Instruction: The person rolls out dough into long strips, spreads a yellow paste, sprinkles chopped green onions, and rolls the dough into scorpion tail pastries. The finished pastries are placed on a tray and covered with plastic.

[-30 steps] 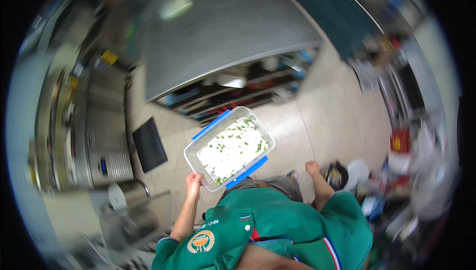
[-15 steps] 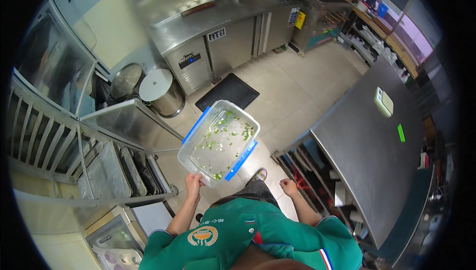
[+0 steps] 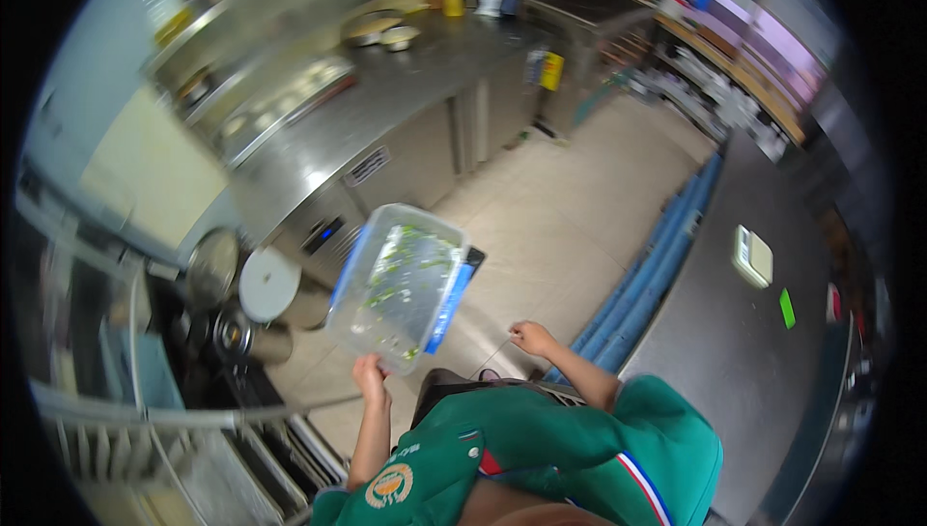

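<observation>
My left hand grips the near edge of a clear rectangular plastic container with blue side clips, carried out in front of me above the floor. Bits of chopped green onion are scattered over its bottom, and no lid covers it. My right hand hangs free to the right of the container, its fingers curled in with nothing visible in them. It is apart from the container and left of the steel table.
A steel table on my right bears a scale and a green object. Blue pipe-like rolls line its side. A steel counter with pans stands ahead. Large pots and a rack are at left.
My view has swung and moved forward, and the pots and rack now sit lower. The container stays in my left hand. My right hand has come up and inward, still curled.
</observation>
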Available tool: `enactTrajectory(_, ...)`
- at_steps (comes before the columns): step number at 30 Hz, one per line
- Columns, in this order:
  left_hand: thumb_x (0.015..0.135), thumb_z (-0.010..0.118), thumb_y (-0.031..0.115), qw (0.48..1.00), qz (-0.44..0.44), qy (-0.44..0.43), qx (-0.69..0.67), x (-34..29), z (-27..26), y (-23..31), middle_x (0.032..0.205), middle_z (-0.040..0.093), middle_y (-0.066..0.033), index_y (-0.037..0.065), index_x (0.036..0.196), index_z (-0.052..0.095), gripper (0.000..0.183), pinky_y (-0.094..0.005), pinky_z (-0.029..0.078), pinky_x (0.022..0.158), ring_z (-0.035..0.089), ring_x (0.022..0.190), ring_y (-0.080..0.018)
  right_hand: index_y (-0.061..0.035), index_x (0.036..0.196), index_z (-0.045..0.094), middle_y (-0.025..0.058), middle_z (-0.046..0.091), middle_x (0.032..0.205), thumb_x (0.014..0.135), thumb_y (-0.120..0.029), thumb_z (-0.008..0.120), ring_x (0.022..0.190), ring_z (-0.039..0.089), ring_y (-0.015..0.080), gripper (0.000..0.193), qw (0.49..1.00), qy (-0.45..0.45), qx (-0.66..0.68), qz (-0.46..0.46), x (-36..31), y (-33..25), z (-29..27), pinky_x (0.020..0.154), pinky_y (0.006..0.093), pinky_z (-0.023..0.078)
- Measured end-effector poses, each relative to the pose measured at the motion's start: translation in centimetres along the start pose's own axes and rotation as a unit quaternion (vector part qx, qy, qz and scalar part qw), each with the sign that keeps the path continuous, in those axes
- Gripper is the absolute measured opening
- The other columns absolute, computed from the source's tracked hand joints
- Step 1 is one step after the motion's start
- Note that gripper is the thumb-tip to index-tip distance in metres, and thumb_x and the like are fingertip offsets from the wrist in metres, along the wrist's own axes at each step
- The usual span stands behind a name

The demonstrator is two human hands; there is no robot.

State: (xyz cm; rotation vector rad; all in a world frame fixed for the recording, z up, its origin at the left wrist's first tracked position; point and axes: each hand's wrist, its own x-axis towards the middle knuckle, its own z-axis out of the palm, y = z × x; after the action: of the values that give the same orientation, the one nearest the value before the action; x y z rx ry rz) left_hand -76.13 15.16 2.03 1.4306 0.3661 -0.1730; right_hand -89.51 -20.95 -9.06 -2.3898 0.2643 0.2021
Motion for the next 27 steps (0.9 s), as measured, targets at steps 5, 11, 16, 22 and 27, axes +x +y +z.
enactTrajectory(5,0.081,0.061,0.013,0.997,-0.026,0.009,-0.068,7.9,6.5,4.1,0.07,0.053,-0.0003,0.01,0.079,0.056,0.006,-0.0276,0.046,0.054,0.053,0.06,-0.0119,-0.0043,0.11,0.066,0.0178,0.068,0.105,0.087,-0.022,0.065,0.094,0.067,0.0317,0.029,1.0,0.011,-0.006,0.011,13.3,-1.3,-7.9,0.083,0.0418,0.053)
enactTrajectory(11,0.081,0.059,0.01,0.997,0.027,-0.044,-0.057,24.9,11.5,7.7,0.076,0.057,-0.0005,0.006,0.09,0.06,0.009,-0.0249,0.04,0.052,0.052,0.061,-0.0099,-0.0048,0.111,0.066,0.0176,0.067,0.106,0.086,-0.024,0.065,0.099,0.064,0.0345,0.031,1.0,0.026,0.008,0.009,29.2,-3.5,-12.7,0.086,0.0434,0.052)
enactTrajectory(16,0.082,0.058,0.007,0.996,0.053,-0.071,0.005,38.2,19.3,16.2,0.066,0.055,0.0009,0.003,0.084,0.063,0.007,-0.0247,0.037,0.048,0.05,0.054,-0.0085,-0.0049,0.114,0.065,0.0168,0.066,0.109,0.086,-0.019,0.066,0.094,0.066,0.0319,0.032,0.997,0.07,-0.001,-0.028,42.2,-7.4,-19.5,0.084,0.0418,0.052)
enactTrajectory(22,0.081,0.055,0.006,0.995,0.053,-0.085,0.014,49.0,25.3,24.1,0.07,0.061,0.0014,0.003,0.084,0.066,0.011,-0.0232,0.039,0.055,0.053,0.06,-0.0078,-0.003,0.112,0.065,0.0174,0.066,0.107,0.084,-0.008,0.067,0.088,0.067,0.0301,0.028,0.973,0.199,0.085,-0.075,57.8,-11.8,-26.9,0.079,0.0379,0.053)
enactTrajectory(27,0.08,0.055,0.005,0.998,0.047,-0.047,0.0,55.7,26.4,23.5,0.068,0.061,0.0009,0.004,0.082,0.065,0.01,-0.0231,0.039,0.053,0.053,0.057,-0.0075,0.0006,0.104,0.066,0.0172,0.066,0.104,0.087,-0.005,0.064,0.088,0.066,0.0308,0.018,0.938,0.271,0.058,-0.207,72.4,-13.8,-37.2,0.077,0.0352,0.053)
